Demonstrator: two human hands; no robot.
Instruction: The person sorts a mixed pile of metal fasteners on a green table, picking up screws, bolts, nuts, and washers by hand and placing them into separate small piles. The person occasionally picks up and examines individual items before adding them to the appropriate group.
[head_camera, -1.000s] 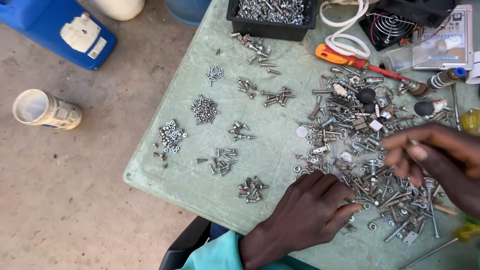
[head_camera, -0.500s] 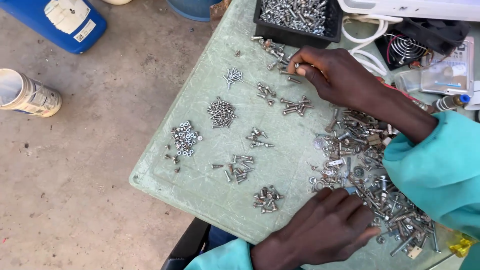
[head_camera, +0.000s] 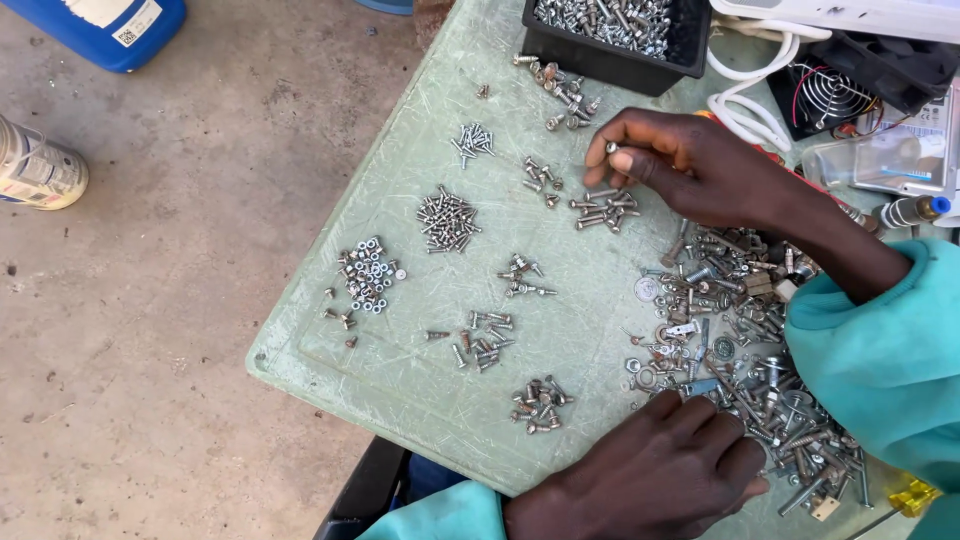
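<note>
Several small piles of screws (head_camera: 447, 218) dot the green table (head_camera: 400, 370). The right hand (head_camera: 680, 165) pinches one small screw (head_camera: 611, 147) between fingertips above a pile near the table's far edge. The left hand (head_camera: 650, 480) rests flat, fingers spread, holding nothing.

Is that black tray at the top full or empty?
Nearly full: the black tray holds silvery screws heaped almost to its rim.

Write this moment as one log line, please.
right hand: pinching small screw above screw pile | left hand: resting on mixed hardware heap | green table
</note>
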